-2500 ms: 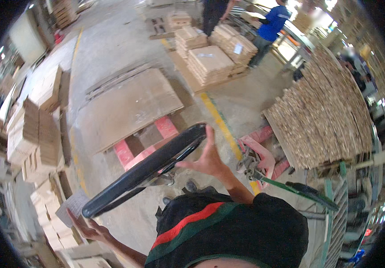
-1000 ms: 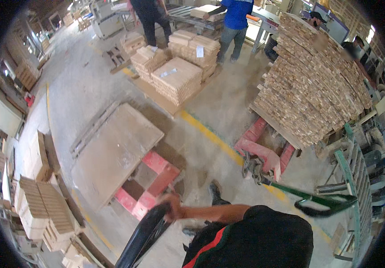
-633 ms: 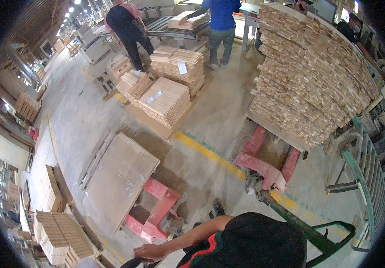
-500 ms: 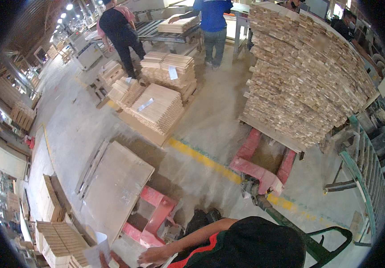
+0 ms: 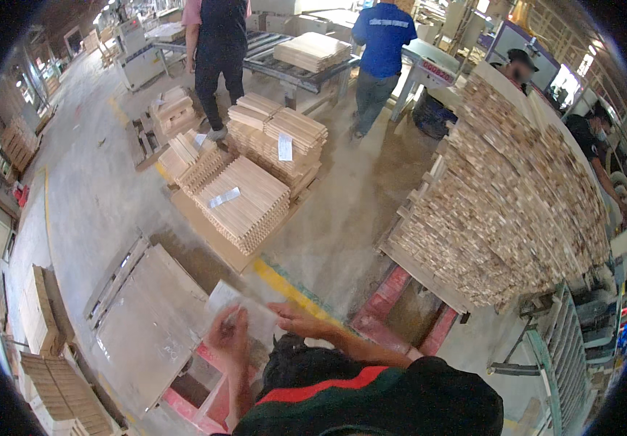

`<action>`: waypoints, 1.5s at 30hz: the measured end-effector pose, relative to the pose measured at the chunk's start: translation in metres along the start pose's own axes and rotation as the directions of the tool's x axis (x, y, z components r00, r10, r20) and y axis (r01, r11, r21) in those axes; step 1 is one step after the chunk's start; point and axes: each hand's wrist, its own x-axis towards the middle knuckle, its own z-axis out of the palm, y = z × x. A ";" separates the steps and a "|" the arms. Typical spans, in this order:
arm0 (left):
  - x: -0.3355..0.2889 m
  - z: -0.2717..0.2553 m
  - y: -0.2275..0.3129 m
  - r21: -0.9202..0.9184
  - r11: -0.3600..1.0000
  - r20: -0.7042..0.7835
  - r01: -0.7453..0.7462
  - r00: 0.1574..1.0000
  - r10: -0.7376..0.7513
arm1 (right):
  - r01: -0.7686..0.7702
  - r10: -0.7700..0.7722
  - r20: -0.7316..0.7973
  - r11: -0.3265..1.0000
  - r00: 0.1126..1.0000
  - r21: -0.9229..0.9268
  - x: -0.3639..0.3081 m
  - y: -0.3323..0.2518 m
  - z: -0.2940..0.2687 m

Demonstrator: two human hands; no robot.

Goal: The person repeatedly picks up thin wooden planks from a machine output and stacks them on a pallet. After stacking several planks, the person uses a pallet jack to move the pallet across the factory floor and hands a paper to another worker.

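Observation:
A white sheet of paper (image 5: 256, 320) is held up in front of me, a little blurred by motion. My left hand (image 5: 227, 338) has its fingers closed on the sheet's left side. At the right edge of the same sheet, my right hand (image 5: 300, 321) grips it, with the forearm reaching across from the right. Below the hands, a red pallet jack (image 5: 215, 410) stands partly hidden by my left forearm. Its forks run toward a flat brown board (image 5: 150, 316) lying on the floor.
Stacks of wooden slats (image 5: 248, 200) with paper labels stand ahead. On the right, a tall stack of wood pieces (image 5: 502, 211) sits over another red pallet jack (image 5: 379, 309). A green metal rack (image 5: 546, 370) stands beside it. Several people work around a roller conveyor (image 5: 270, 62).
My left hand has raised the paper from the lower left toward the middle. The right hand has come up and taken its right edge. The view has shifted, and the people beyond have moved.

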 end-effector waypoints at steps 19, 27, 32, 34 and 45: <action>0.329 0.397 0.046 -0.115 0.992 0.477 0.042 0.879 0.019 | 0.039 -0.190 -0.780 0.977 0.596 -0.208 0.110 -0.183 -0.455; 0.402 0.540 0.081 -0.076 0.997 0.574 -0.016 0.817 0.057 | -0.027 -0.319 -0.782 0.919 0.535 -0.394 0.148 -0.262 -0.623; 0.455 0.600 0.078 0.106 0.993 0.590 -0.050 0.807 -0.022 | -0.383 -0.227 -0.794 0.780 0.564 -0.495 0.168 -0.281 -0.703; 0.479 0.625 0.081 0.096 0.995 0.595 -0.036 0.803 -0.028 | -0.314 -0.220 -0.778 0.825 0.588 -0.470 0.184 -0.282 -0.732; 0.611 0.755 0.088 0.036 0.998 0.657 0.057 0.751 -0.067 | -0.309 -0.175 -0.800 0.858 0.574 -0.410 0.271 -0.350 -0.850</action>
